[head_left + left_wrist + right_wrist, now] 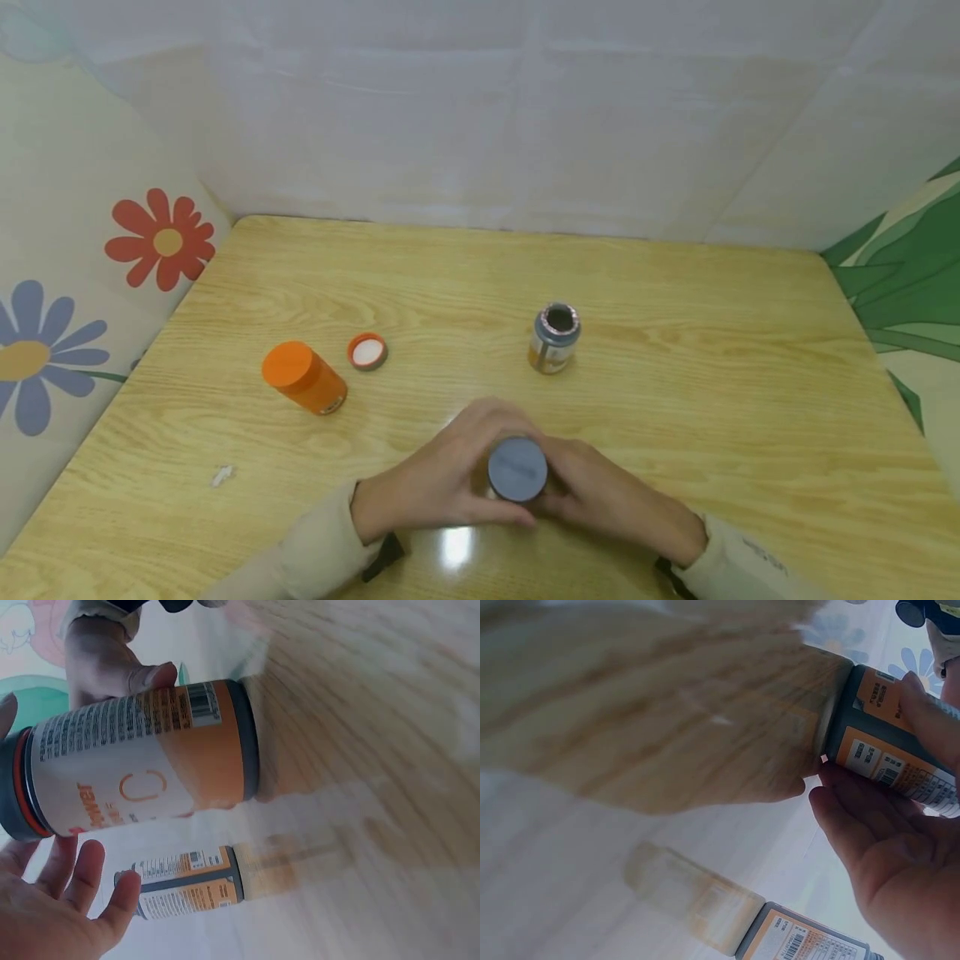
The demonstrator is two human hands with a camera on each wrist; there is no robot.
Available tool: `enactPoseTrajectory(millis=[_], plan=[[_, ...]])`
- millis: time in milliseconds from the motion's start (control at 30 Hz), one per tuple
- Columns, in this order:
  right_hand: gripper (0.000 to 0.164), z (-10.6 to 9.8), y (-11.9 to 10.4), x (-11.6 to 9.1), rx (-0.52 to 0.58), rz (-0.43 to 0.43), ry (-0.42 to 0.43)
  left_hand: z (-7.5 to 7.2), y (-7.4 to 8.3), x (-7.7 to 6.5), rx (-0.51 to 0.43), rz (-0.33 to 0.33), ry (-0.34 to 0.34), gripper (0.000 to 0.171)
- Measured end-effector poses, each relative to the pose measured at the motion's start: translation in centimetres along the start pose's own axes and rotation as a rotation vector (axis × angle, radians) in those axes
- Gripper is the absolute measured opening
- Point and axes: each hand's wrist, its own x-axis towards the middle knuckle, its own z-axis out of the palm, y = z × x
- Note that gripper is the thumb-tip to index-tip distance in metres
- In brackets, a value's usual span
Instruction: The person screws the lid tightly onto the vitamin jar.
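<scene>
A supplement bottle [112, 765] with an orange and white label stands upright on the table between both hands, its grey cap [517, 469] on top. My left hand [453, 479] curves around the cap, thumb on the near side and fingers on the far side. Lower down, my right hand [607, 492] grips the bottle's body, its fingers and thumb close to the base in the right wrist view. Farther back stands a second, uncapped bottle [553, 354] of similar label, with silvery foil around its mouth.
To the left an orange cylindrical container [307, 379] stands on the wooden table [712, 333]. Beside it a loose cap [367, 352] lies with its white inside facing up. A small white scrap [222, 476] lies nearer the front left. A pale cloth wall [480, 125] rises behind the table.
</scene>
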Motion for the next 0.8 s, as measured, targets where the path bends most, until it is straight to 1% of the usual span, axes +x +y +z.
enactPoseTrajectory(millis=[100,167,300,400,500,600,800], plan=[[0.059,-0.07,-0.12,0.13,0.024,0.031,-0.025,-0.14,-0.04,-0.16,-0.024,-0.022,0.005,0.068],[0.06,-0.06,-0.14,0.19,0.026,0.03,-0.027,-0.15,-0.03,-0.24,-0.033,-0.031,0.003,0.065],[0.062,0.0,-0.15,0.18,0.016,0.029,-0.017,-0.11,-0.03,-0.29,-0.032,-0.02,0.002,0.059],[0.062,0.02,-0.14,0.09,0.001,0.027,-0.003,-0.11,-0.04,-0.34,-0.033,-0.013,-0.012,0.057],[0.062,0.06,-0.1,0.02,-0.01,0.019,0.011,-0.15,-0.03,-0.42,-0.041,-0.015,-0.038,0.058],[0.058,0.09,-0.02,0.0,-0.008,0.009,0.017,-0.19,-0.02,-0.45,-0.049,-0.014,-0.065,0.063],[0.05,0.12,-0.02,0.0,-0.02,-0.006,0.024,-0.29,0.02,-0.42,-0.014,0.011,-0.106,0.071]])
